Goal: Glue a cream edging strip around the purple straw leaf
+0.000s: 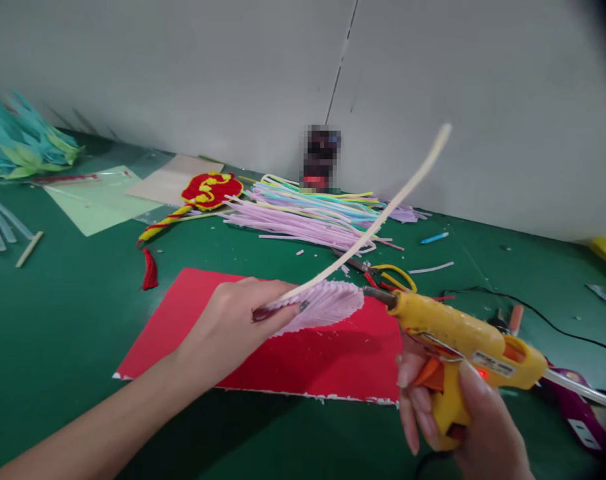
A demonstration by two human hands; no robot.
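Note:
My left hand (247,313) pinches a pale purple, ribbed piece made of pipe cleaners (327,307), shaped like a petal or leaf. A long cream pipe cleaner (373,230) rises from the same grip and slants up to the right. In my right hand (477,413) is a yellow hot glue gun (457,330), fingers wrapped around its handle near the orange trigger. The gun's metal nozzle points left and sits at the right edge of the purple piece; whether it touches I cannot tell. Beneath both lies a red board (303,370) with ragged white edges.
Bundled pastel pipe cleaners (303,220) lie behind the board, beside yellow-handled scissors (393,275). A red and yellow fan-shaped ornament (210,192) with a tassel (149,270) is at left. A purple power strip (580,413), a black cord (547,320) and a blue pen (434,238) are rightward.

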